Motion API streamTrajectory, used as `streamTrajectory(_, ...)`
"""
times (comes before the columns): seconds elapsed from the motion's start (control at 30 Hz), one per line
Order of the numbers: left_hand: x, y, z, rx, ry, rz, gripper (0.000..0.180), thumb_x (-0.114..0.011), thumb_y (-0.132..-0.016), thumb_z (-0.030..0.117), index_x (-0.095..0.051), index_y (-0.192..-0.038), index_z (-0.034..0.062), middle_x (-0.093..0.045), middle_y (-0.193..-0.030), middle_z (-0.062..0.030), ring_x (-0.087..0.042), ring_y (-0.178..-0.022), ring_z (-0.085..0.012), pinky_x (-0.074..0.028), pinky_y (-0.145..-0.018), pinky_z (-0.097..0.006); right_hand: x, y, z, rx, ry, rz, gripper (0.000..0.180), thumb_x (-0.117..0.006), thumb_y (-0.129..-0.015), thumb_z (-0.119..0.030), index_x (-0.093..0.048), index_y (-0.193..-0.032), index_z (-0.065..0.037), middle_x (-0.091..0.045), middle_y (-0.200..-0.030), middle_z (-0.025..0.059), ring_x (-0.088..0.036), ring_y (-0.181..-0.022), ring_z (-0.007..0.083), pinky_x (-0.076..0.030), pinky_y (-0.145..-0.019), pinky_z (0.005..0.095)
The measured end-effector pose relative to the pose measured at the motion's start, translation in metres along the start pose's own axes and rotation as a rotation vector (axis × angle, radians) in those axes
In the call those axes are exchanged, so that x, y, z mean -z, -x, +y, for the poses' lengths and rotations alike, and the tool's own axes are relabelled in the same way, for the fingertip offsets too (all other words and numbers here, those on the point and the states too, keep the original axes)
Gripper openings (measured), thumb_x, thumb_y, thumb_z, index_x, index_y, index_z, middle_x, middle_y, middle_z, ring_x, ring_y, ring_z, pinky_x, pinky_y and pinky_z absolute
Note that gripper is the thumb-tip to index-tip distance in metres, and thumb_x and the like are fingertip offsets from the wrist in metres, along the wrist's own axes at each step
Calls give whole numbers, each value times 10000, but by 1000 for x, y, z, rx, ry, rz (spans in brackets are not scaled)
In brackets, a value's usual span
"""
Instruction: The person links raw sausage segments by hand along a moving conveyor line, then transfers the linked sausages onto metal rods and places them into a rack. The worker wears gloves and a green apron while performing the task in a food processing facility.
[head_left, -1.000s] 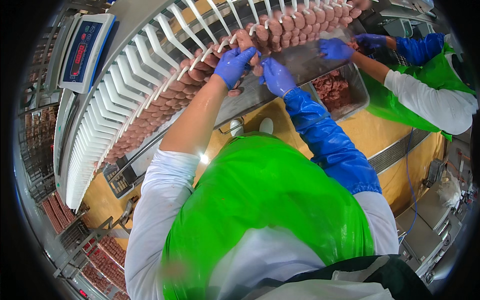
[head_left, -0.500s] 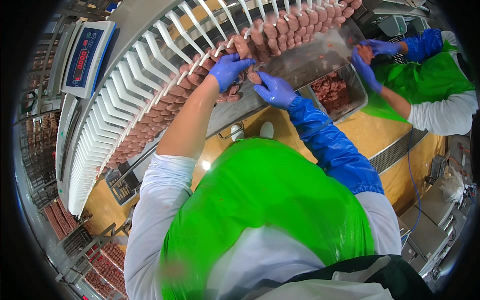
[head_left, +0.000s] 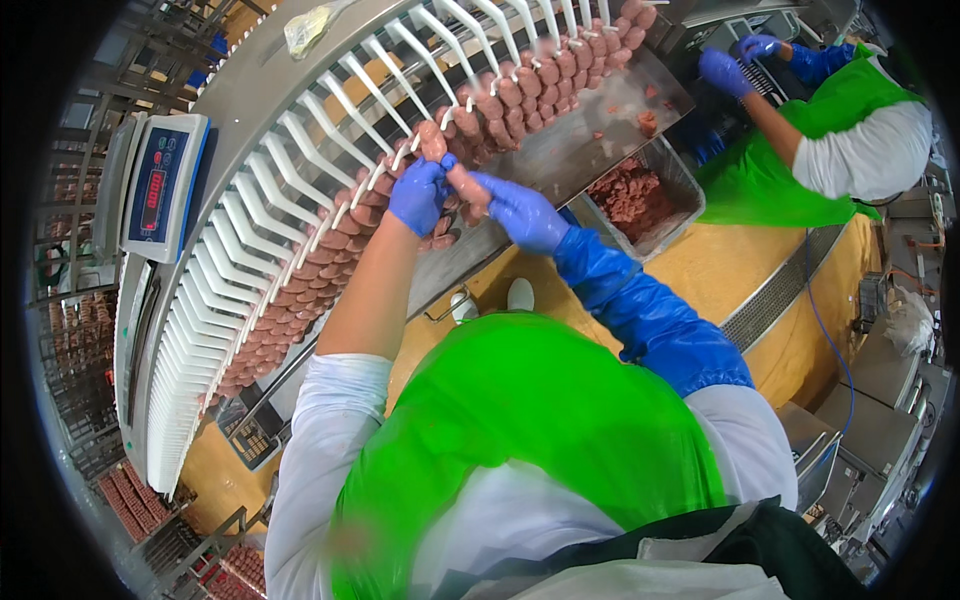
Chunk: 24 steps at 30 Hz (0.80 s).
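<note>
Both my hands wear purple gloves and work at a string of pink sausages (head_left: pixel 466 186) hanging from the curved row of white hooks (head_left: pixel 312 148). My left hand (head_left: pixel 418 196) is closed round the string just below a hook, its fingers curled. To its right, my right hand (head_left: pixel 527 216) pinches the lower end of a sausage link, which slants down between the two hands. Many more linked sausages (head_left: pixel 505 92) hang along the hooks on both sides. Part of the string is hidden behind my left hand.
A steel table (head_left: pixel 565 160) with meat scraps lies beneath the hooks. Right of my hands stands a tub (head_left: pixel 693 208) of ground meat (head_left: pixel 630 203). A digital scale (head_left: pixel 165 188) sits at left. A co-worker (head_left: pixel 850 150) in a green apron reaches over equipment at right.
My hands have shifted left along the hooks, and my left fingers now curl tighter round the string. The co-worker's hands no longer hold meat; a lump lies at the table's end. The view has shifted.
</note>
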<state>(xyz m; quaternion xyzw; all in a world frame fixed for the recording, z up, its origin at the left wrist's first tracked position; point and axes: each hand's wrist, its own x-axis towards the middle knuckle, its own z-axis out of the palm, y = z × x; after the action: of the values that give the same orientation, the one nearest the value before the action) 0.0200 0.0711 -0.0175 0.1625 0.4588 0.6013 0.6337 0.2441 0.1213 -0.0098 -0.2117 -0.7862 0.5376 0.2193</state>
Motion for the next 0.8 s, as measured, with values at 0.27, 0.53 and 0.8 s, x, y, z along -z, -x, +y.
streamTrajectory(0.27, -31, 18, 1, -166, -857, 188, 296, -617, -929, 270, -634, -1066, 8, -624, -782, -56, -569, -642, -145, -475, -589, -301, -9, 0, 21, -184, 26, 78, 229, -447, -949, -123, -556, -1148, -95, -598, -836, 79, -591, -729, 226, -490, -672, 366)
streamTrajectory(0.53, -36, 12, 5, -351, -1308, 379, 469, -568, -912, 444, -648, -1059, 6, -664, -826, -156, -640, -710, -258, -501, -665, -367, -8, -6, 15, -12, -251, 167, 198, -481, -938, -152, -606, -1082, -95, -642, -884, 125, -640, -766, 331, -498, -654, 422)
streamTrajectory(0.8, -31, 11, 1, -93, -901, 98, 307, -676, -881, 285, -633, -1016, 13, -628, -817, -47, -578, -700, -159, -480, -645, -305, -22, 8, 12, 35, 608, -91, 213, -511, -865, -112, -658, -1013, -153, -624, -925, 127, -640, -851, 340, -514, -732, 446)
